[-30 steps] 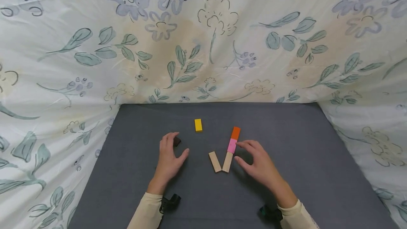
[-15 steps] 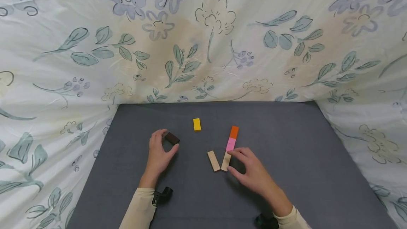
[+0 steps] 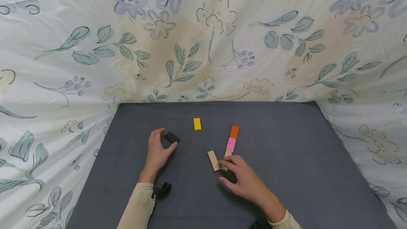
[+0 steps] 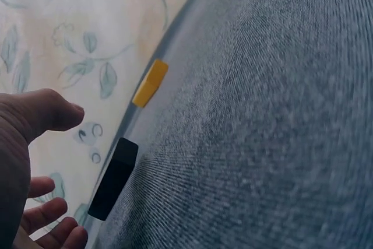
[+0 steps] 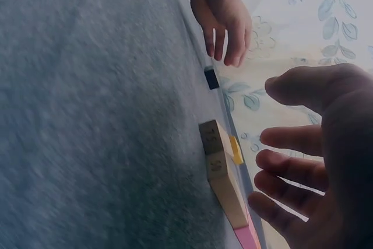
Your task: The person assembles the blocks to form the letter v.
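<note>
My left hand [image 3: 157, 153] is beside a dark brown block [image 3: 172, 137], thumb and fingers spread around it. In the left wrist view a gap shows between the hand and that block [image 4: 115, 180]. Over the near ends of two plain wooden blocks hovers my right hand [image 3: 245, 177], its fingers loosely bent and holding nothing. The left wooden block [image 3: 213, 160] slants to meet the right wooden block [image 3: 228, 153], which the fingers partly cover. A pink block [image 3: 231, 145] and an orange block [image 3: 234, 132] continue the right-hand row end to end.
A yellow block [image 3: 197, 124] lies alone farther back on the dark grey tabletop [image 3: 302, 151]. Floral cloth [image 3: 216, 63] hangs behind the table and along both sides. In the right wrist view, markings show on the ends of the wooden blocks [image 5: 227, 193].
My left hand has drawn left, uncovering the dark brown block it partly hid. The right hand has slid left and nearer, from beside the pink block to the wooden blocks. The blocks stay put.
</note>
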`<act>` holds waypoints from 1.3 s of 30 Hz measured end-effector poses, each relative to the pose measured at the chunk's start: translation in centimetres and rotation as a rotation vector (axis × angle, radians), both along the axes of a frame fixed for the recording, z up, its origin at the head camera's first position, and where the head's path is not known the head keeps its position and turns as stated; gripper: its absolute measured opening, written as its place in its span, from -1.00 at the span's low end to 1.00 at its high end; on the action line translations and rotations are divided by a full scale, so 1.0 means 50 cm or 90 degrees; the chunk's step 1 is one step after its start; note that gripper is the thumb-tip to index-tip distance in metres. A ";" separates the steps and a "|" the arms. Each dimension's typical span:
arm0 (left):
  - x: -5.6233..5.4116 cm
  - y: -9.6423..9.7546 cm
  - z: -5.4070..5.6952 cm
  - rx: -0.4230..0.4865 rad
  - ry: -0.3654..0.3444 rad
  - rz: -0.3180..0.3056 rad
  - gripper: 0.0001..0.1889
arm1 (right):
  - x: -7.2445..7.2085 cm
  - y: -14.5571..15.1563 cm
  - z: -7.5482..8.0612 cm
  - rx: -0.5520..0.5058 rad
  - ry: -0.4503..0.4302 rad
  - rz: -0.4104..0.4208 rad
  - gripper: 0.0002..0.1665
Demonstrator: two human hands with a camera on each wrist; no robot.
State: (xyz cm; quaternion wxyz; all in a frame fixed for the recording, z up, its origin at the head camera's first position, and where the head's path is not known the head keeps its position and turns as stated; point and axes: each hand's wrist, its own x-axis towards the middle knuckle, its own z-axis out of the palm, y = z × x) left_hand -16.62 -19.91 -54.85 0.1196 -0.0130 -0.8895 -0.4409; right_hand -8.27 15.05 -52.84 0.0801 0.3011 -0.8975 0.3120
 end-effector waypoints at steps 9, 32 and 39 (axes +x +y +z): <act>-0.005 0.000 -0.008 -0.006 -0.033 -0.002 -0.22 | 0.009 -0.018 -0.014 0.057 -0.014 0.033 -0.46; -0.016 -0.001 -0.012 -0.023 -0.061 -0.016 -0.23 | 0.011 -0.023 -0.018 0.083 -0.009 0.031 -0.54; -0.018 -0.003 -0.015 -0.022 -0.069 -0.014 -0.23 | 0.013 -0.022 -0.022 0.080 0.010 0.037 -0.52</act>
